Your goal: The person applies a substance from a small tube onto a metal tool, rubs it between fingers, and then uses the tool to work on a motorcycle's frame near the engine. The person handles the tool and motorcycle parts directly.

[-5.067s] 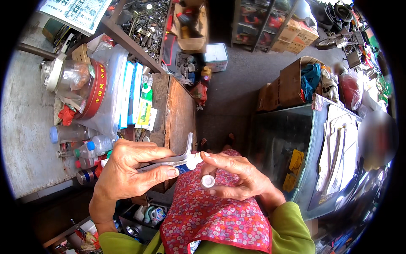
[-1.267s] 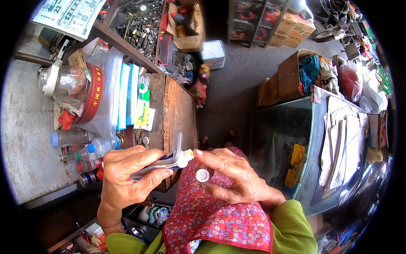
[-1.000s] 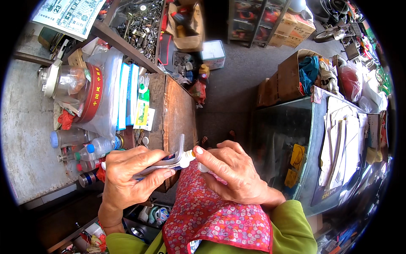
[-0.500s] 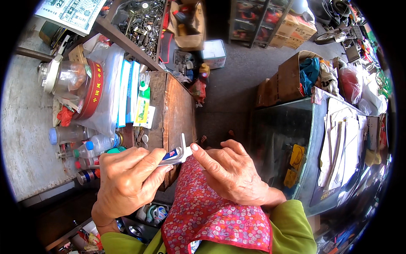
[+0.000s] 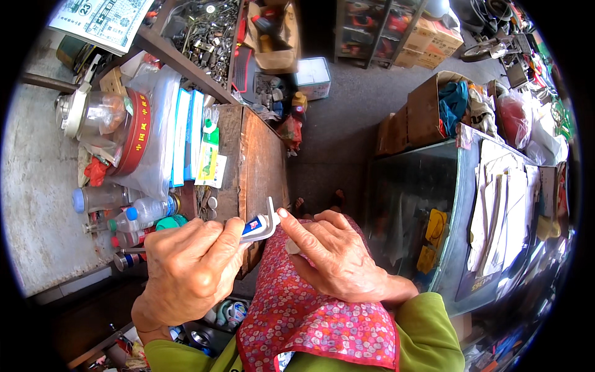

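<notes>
My left hand is closed around a bent L-shaped metal rod, which looks like a hex key, together with a small white tube with a blue label. The rod's short arm stands up at the right end, and a grey bar end shows left of the fist. My right hand is beside it with the index finger stretched out, its tip at or very close to the bent arm. The other right fingers curl loosely. A small pale round spot shows by the right thumb; I cannot tell whether it is the nail or an object.
Left, a worn table bears a big jar with a red band, plastic bottles and blue-edged folders. A wooden box stands ahead. On the right is a glass case with papers. My lap is covered by a flowered apron.
The left hand has tilted the rod and tube slightly, so the bent arm now stands beside the right fingertip, where a white tube end was before. The right thumb has dropped a little away from the index finger.
</notes>
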